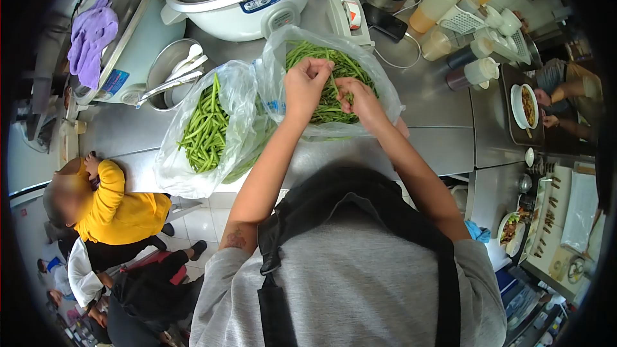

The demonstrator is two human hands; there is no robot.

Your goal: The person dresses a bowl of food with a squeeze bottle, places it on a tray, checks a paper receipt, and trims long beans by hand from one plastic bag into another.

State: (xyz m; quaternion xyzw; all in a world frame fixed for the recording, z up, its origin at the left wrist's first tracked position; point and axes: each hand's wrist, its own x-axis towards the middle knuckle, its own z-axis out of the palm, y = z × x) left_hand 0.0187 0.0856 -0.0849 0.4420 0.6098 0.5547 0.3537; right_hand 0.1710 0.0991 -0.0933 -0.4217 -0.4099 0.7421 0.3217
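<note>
Above an open clear plastic bag (384, 99) full of long green beans (315, 53), my two hands work close together. My left hand (306, 88) is closed in a pinch on the upper end of a green bean (332, 81). The fingers of my right hand (362, 104) are curled and closed at the lower part of the same bean. To the left stands a second plastic bag (168, 164), holding shorter pieces of green bean (207, 132). Both bags rest on a steel counter.
Behind the bags stand a large white rice cooker (218, 9), a metal bowl with utensils (160, 71) and a label gun (350, 16). Sauce bottles (472, 74) and a tray with a bowl (516, 106) are at right. A person in yellow (128, 209) is at left.
</note>
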